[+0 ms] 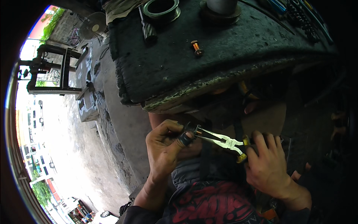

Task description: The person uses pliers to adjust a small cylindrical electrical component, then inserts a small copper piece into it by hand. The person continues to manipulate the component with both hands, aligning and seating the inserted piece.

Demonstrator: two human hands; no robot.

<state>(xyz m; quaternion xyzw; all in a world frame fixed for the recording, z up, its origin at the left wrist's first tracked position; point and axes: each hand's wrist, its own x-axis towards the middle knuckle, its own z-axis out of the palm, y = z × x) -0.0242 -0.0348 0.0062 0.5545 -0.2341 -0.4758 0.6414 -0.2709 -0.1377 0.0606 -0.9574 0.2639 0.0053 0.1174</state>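
My left hand (162, 149) pinches a small dark round part (191, 128) between thumb and fingers, in front of my body. A black band or smear covers the thumb's tip. In my right hand (267, 164) is a pair of long-nosed pliers (229, 143) with bright metal jaws and yellow-and-black handles. The jaws point left and their tips meet the dark part, where a bit of coppery metal shows. Whether the tips grip that bit, I cannot tell. Beyond my hands, a small copper-coloured spool-like piece (196, 48) lies on the dark worktable (171, 71).
The worktable's worn front edge (194, 89) runs just beyond my hands. On it are a fluted metal cutter (148, 30), a metal ring (162, 16), a grey cylinder on a round base (220, 9) and several tools (302, 18) at far right. A fan (94, 27) stands at far left.
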